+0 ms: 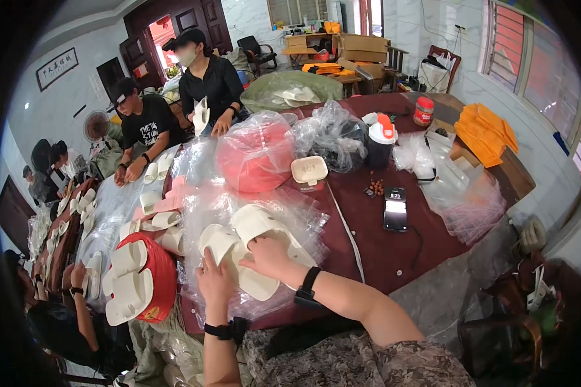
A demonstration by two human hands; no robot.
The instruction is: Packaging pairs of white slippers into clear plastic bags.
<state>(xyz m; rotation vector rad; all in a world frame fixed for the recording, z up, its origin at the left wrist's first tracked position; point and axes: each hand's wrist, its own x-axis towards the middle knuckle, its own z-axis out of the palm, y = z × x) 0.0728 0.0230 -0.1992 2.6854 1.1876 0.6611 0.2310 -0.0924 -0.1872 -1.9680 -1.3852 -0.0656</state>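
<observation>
Several cream slide sandals lie together on a stack of clear plastic bags [281, 213] at the table's near edge. My right hand [268, 258] reaches over from the right, its fingers at the strap opening of the upper slide sandal [255, 222] and its thumb lower down, gripping it. Against the left slide sandal [214, 237] rests my left hand [214, 280], fingers curled at its strap opening, with some fingertips hidden. Below and between the hands shows the pale sole of a sandal [259, 284]. Dark bands circle both wrists.
Left of my hands, more sandals [132, 290] sit on a red bundle [161, 277]. Beyond are a pink-red bagged bundle [255, 155], a cream lidded box [309, 169], a dark tumbler [381, 145] and a phone [395, 209]. Other people handle sandals along the table's left side.
</observation>
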